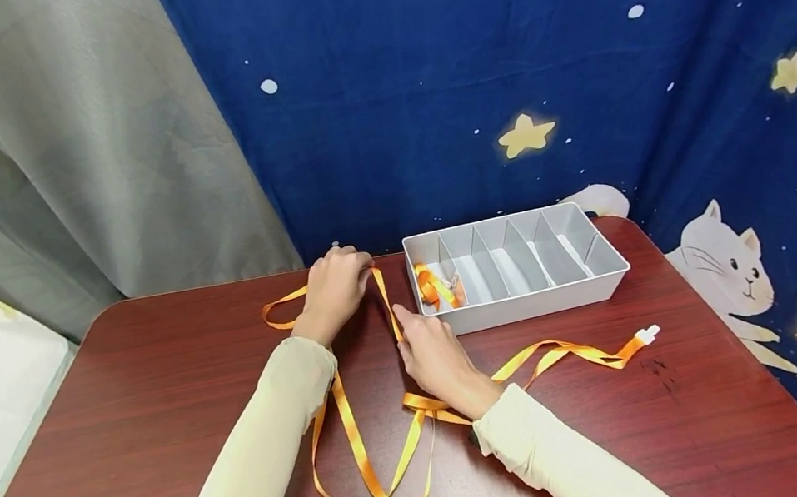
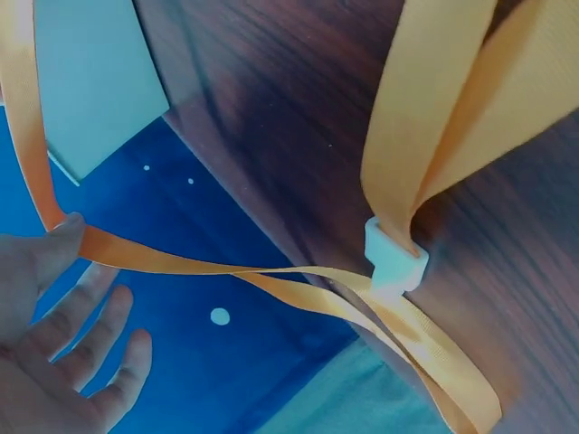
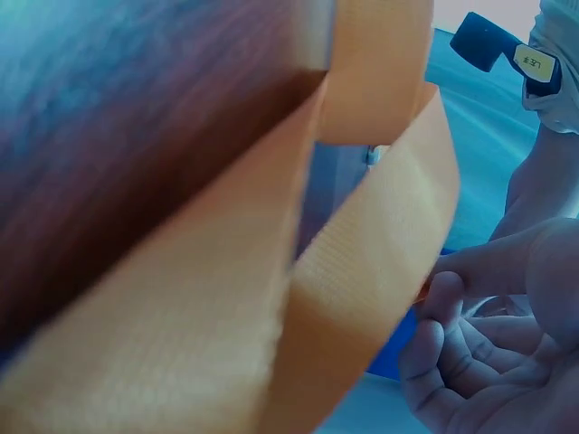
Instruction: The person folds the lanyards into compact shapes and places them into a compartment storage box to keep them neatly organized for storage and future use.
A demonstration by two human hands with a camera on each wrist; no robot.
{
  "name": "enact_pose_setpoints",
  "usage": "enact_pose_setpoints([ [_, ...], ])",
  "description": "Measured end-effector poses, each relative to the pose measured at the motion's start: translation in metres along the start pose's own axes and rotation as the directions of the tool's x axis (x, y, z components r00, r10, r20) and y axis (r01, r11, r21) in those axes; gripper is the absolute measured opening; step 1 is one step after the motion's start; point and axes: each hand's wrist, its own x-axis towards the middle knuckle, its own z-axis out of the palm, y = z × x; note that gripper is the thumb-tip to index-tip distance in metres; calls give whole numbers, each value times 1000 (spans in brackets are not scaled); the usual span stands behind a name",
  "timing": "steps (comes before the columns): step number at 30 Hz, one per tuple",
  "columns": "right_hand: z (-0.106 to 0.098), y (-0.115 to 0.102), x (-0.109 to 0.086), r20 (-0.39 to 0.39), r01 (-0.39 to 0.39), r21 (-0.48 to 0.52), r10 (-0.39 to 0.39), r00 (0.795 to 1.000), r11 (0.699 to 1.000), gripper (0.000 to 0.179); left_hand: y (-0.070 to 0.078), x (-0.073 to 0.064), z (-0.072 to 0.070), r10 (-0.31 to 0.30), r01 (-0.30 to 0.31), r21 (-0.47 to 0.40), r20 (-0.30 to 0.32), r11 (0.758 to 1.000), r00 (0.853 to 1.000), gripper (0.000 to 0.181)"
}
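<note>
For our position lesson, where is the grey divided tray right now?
In the head view, the grey divided tray stands right of centre on the brown table, near its far edge, beyond the right hand and in front of the blue curtain.

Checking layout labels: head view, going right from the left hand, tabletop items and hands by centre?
Left hand, right hand, light-grey rectangular divided plastic tray, small white plastic clip. Long orange fabric ribbon omitted: overlaps several.

The left grip [image 1: 334,286] and right grip [image 1: 433,353] are holding an orange strap [image 1: 386,299]; a divided box [image 1: 527,308] is standing at far right.
</note>
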Motion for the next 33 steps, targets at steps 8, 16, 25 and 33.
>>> enact_pose_setpoints([
  [8,-2,-2,1,-2,-28,84,28,1000,996,52,5,1,-13,7,-8,-32,-50,999,999,11],
  [16,-10,-3,8,-9,-72,258,77,997,963,53,14,5,-31,15,-24,-66,-126,998,992,11],
  [25,-27,-2,21,87,-150,474,124,988,868,47,26,10,-52,59,-84,-99,-236,992,970,11],
  [33,-29,-7,24,44,-162,551,166,985,819,31,39,9,-66,109,-147,-122,-273,982,956,11],
])
